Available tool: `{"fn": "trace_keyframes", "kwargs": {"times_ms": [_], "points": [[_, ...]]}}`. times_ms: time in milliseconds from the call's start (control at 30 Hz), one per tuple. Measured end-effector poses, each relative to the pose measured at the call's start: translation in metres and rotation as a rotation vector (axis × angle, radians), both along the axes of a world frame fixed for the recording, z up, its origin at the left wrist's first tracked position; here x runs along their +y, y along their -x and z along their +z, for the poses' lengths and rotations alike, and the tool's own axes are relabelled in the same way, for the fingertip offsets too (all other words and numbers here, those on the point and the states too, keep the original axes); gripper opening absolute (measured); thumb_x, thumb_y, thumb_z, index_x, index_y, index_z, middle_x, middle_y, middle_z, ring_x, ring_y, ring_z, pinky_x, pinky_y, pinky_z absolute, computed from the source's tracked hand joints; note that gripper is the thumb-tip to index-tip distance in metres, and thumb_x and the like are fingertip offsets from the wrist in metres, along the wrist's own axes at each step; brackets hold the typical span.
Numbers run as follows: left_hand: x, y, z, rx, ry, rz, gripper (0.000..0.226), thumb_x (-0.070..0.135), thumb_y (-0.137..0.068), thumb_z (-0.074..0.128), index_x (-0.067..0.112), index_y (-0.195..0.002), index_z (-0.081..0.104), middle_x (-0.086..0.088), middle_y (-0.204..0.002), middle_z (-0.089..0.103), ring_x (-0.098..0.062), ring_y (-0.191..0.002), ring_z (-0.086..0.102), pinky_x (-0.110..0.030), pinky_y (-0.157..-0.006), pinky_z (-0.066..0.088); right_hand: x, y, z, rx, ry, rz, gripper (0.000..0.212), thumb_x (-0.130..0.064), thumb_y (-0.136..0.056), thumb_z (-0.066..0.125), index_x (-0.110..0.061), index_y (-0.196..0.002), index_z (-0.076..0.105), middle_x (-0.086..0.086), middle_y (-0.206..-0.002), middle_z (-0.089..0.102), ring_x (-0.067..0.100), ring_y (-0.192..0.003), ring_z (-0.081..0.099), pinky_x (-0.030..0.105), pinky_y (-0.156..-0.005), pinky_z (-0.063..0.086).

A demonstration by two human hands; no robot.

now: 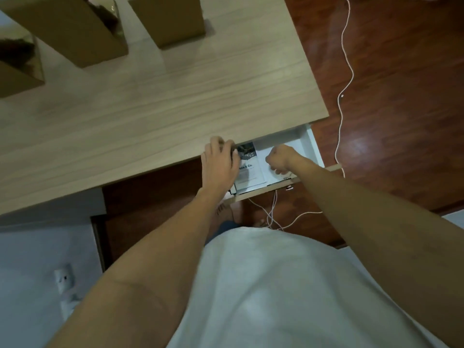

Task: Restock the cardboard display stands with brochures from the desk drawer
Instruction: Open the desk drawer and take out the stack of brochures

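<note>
The white desk drawer (307, 141) stands pulled out under the desk's right corner. A stack of brochures (249, 167) with a dark photo and printed text lies inside it. My left hand (219, 164) rests on the stack's left edge, fingers curled over the brochures. My right hand (280, 159) is inside the drawer to the right of the stack, fingers closed near the brochures' lower right edge; what it grips is hidden. Three cardboard display stands (173, 18) stand at the back of the desk, and the left two (75, 33) show brochures inside.
The light wooden desk top (150, 101) stretches between the stands and the drawer. A white cable (347, 71) trails over the red-brown floor to the right and below the drawer. My feet show on the floor beneath the drawer front.
</note>
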State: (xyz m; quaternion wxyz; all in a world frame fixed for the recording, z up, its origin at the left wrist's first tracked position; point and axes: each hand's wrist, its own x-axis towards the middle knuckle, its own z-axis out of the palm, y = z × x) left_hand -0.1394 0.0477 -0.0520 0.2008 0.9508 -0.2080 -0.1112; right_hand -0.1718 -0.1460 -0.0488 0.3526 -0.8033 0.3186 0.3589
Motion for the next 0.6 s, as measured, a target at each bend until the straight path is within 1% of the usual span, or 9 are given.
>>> {"fn": "trace_keyframes", "kwargs": {"times_ms": [67, 167, 233, 267, 300, 333, 400, 500, 600], "points": [[-0.007, 0.007, -0.001, 0.138, 0.099, 0.016, 0.031, 0.023, -0.106, 0.047, 0.006, -0.125, 0.064, -0.013, -0.122, 0.054, -0.028, -0.108, 0.055, -0.043, -0.098, 0.047, 0.006, -0.003, -0.007, -0.060, -0.004, 0.021, 0.023, -0.018, -0.099, 0.047, -0.005, -0.081, 0.053, 0.015, -0.085, 0.061, 0.032, -0.079, 0.057, 0.033, -0.074, 0.047], [-0.020, 0.010, -0.003, 0.481, 0.208, 0.171, 0.034, 0.017, -0.107, 0.046, 0.003, -0.135, 0.061, -0.014, -0.132, 0.058, -0.027, -0.118, 0.058, -0.027, -0.099, 0.041, 0.013, -0.006, -0.024, -0.058, 0.011, 0.012, 0.027, -0.016, -0.098, 0.050, -0.002, -0.077, 0.058, 0.016, -0.083, 0.059, 0.032, -0.085, 0.055, 0.033, -0.075, 0.044], [-0.030, 0.007, -0.006, 0.672, 0.244, 0.318, 0.037, 0.016, -0.107, 0.046, 0.006, -0.142, 0.056, -0.013, -0.138, 0.061, -0.027, -0.123, 0.059, -0.029, -0.100, 0.044, 0.015, -0.010, -0.040, -0.066, 0.000, -0.021, 0.022, -0.019, -0.097, 0.052, 0.000, -0.091, 0.063, 0.018, -0.095, 0.060, 0.033, -0.093, 0.057, 0.033, -0.079, 0.045], [-0.035, 0.004, -0.010, 0.749, 0.254, 0.385, 0.038, 0.016, -0.107, 0.045, 0.008, -0.144, 0.054, -0.013, -0.137, 0.062, -0.027, -0.121, 0.061, -0.029, -0.098, 0.045, 0.016, -0.012, -0.048, -0.077, -0.013, -0.046, 0.023, -0.021, -0.098, 0.053, -0.001, -0.104, 0.063, 0.019, -0.106, 0.060, 0.034, -0.103, 0.057, 0.034, -0.084, 0.046], [-0.037, 0.000, -0.013, 0.812, 0.254, 0.441, 0.039, 0.016, -0.107, 0.044, 0.009, -0.144, 0.053, -0.012, -0.136, 0.063, -0.027, -0.118, 0.061, -0.029, -0.095, 0.046, 0.016, -0.014, -0.058, -0.086, -0.021, -0.075, 0.033, -0.022, -0.098, 0.054, 0.000, -0.121, 0.060, 0.019, -0.121, 0.059, 0.035, -0.114, 0.056, 0.035, -0.093, 0.046], [-0.040, -0.004, -0.016, 0.861, 0.249, 0.484, 0.040, 0.016, -0.107, 0.043, 0.009, -0.145, 0.052, -0.012, -0.136, 0.062, -0.028, -0.117, 0.061, -0.031, -0.096, 0.047, 0.017, -0.015, -0.063, -0.098, -0.022, -0.112, 0.043, -0.024, -0.099, 0.054, 0.000, -0.134, 0.055, 0.021, -0.134, 0.055, 0.037, -0.124, 0.053, 0.038, -0.101, 0.046], [-0.042, -0.012, -0.021, 0.931, 0.240, 0.566, 0.042, 0.011, -0.105, 0.042, 0.007, -0.146, 0.050, -0.014, -0.138, 0.061, -0.032, -0.122, 0.059, -0.035, -0.099, 0.046, 0.019, -0.017, -0.073, -0.122, -0.032, -0.195, 0.050, -0.028, -0.101, 0.053, -0.003, -0.144, 0.047, 0.022, -0.144, 0.049, 0.038, -0.126, 0.052, 0.040, -0.105, 0.046], [-0.048, -0.020, -0.026, 1.007, 0.222, 0.661, 0.045, 0.004, -0.103, 0.038, 0.004, -0.147, 0.048, -0.017, -0.131, 0.061, -0.034, -0.115, 0.059, -0.033, -0.086, 0.042, 0.024, -0.021, -0.088, -0.131, -0.048, -0.309, 0.051, -0.027, -0.104, 0.052, -0.004, -0.148, 0.042, 0.021, -0.150, 0.043, 0.038, -0.126, 0.053, 0.034, -0.098, 0.043], [-0.055, -0.027, -0.028, 1.066, 0.240, 0.761, 0.044, 0.004, -0.104, 0.035, 0.002, -0.147, 0.047, -0.018, -0.126, 0.059, -0.034, -0.111, 0.057, -0.033, -0.083, 0.039, 0.026, -0.026, -0.098, -0.136, -0.064, -0.378, 0.050, -0.019, -0.101, 0.054, -0.002, -0.147, 0.045, 0.019, -0.152, 0.043, 0.038, -0.129, 0.052, 0.032, -0.102, 0.042]]}}
